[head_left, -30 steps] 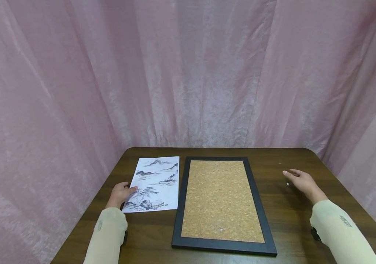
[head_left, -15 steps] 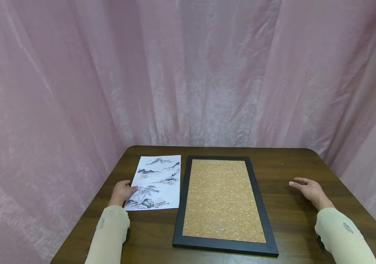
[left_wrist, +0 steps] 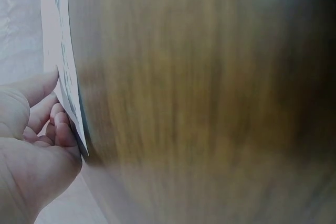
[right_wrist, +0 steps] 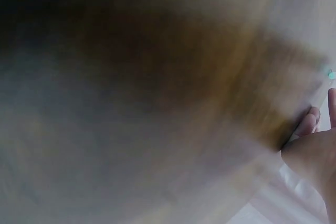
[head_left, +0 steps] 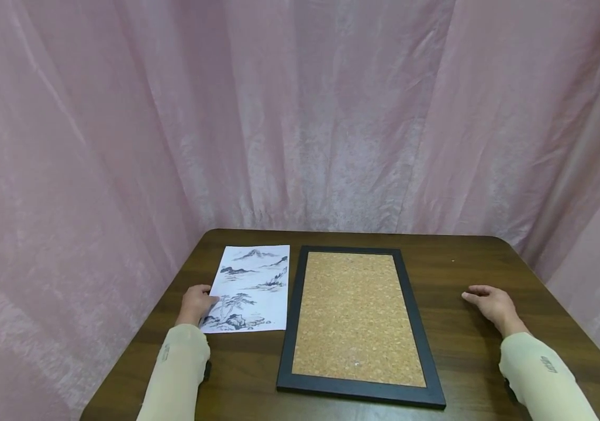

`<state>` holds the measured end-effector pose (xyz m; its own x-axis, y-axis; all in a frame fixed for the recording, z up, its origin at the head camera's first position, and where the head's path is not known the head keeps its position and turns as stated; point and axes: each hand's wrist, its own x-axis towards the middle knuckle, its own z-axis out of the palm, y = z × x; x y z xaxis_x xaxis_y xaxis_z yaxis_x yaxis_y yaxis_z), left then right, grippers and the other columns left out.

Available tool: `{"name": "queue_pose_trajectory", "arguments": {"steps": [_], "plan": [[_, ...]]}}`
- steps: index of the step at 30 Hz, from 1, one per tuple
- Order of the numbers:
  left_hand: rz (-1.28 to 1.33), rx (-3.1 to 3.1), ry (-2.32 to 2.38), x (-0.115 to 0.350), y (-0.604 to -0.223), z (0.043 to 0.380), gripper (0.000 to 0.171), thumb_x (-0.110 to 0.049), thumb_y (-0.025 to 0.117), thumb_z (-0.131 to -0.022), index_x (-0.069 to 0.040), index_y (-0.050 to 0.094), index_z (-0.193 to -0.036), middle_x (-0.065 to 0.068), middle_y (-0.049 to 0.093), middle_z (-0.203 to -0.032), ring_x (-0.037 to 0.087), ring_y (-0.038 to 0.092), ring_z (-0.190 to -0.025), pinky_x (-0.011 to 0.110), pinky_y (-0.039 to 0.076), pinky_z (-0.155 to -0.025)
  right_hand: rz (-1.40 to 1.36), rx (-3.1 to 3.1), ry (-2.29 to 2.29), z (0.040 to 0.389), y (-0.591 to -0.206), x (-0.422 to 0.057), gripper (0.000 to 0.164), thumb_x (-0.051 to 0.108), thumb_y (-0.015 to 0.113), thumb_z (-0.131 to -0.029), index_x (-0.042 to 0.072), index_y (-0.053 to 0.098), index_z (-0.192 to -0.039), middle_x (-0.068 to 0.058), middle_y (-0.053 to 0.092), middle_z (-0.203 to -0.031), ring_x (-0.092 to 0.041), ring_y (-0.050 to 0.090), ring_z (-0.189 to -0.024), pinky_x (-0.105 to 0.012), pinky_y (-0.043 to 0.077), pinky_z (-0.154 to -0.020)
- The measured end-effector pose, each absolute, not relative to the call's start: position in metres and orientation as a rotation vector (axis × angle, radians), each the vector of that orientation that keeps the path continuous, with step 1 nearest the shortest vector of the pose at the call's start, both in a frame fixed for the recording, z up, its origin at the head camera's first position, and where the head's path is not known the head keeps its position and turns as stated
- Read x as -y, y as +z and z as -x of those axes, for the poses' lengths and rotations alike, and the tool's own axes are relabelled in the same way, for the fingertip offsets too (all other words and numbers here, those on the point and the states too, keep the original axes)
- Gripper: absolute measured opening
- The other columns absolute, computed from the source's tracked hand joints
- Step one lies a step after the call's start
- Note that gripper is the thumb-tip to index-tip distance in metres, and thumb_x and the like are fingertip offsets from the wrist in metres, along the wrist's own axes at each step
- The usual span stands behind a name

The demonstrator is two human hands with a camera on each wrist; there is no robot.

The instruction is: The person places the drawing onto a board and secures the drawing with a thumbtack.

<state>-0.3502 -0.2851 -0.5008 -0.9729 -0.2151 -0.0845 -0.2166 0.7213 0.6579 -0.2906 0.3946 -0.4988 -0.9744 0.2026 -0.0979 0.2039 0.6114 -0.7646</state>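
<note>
My left hand (head_left: pixel 197 303) grips the left edge of a paper sheet printed with an ink landscape (head_left: pixel 252 280). In the left wrist view the thumb (left_wrist: pixel 44 85) lies on one face of the sheet (left_wrist: pixel 64 51), with curled fingers behind it. My right hand (head_left: pixel 493 305) is low over the right side of the table, thumb and forefinger apart. The right wrist view shows a small green object (right_wrist: pixel 331 74) just beyond the thumb tip; its kind is too small to make out. Between the hands lies a black-framed cork board (head_left: pixel 358 316).
The dark wooden table (head_left: pixel 247 374) carries everything. A tiny pale speck (head_left: pixel 452 260) lies farther back on the right. Pink curtains (head_left: pixel 342 117) hang behind the table and at both sides. The paper's right edge is close to the board's frame.
My right hand has drawn back toward me and lower, and the small pale object near its thumb has gone from the head view. My left hand still grips the sheet. The head view shifted slightly.
</note>
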Motion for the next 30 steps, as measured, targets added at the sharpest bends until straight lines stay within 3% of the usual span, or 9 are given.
{"name": "queue_pose_trajectory", "arguments": {"steps": [16,30], "plan": [[0.463,-2.902,1.163,0.278,-0.494,0.346,0.043,-0.011,0.062,-0.084,0.006,0.050,-0.121,0.026,0.050,-0.118,0.037,0.047,-0.106,0.050,0.035,-0.090,-0.363,-2.962,-1.087,0.296,-0.499,-0.393,0.055,0.041,0.055,-0.088,-0.005,0.054,-0.118,-0.033,0.038,-0.127,-0.051,0.033,-0.112,-0.057,0.027,-0.090],[0.489,-2.937,1.186,0.273,-0.493,0.343,0.040,-0.008,0.063,-0.082,0.005,0.050,-0.117,0.025,0.053,-0.111,0.034,0.049,-0.098,0.048,0.037,-0.086,-0.281,-3.162,-0.956,0.296,-0.502,-0.390,0.036,0.029,0.057,-0.089,-0.003,0.062,-0.104,-0.027,0.056,-0.107,-0.046,0.047,-0.098,-0.054,0.034,-0.081]]}}
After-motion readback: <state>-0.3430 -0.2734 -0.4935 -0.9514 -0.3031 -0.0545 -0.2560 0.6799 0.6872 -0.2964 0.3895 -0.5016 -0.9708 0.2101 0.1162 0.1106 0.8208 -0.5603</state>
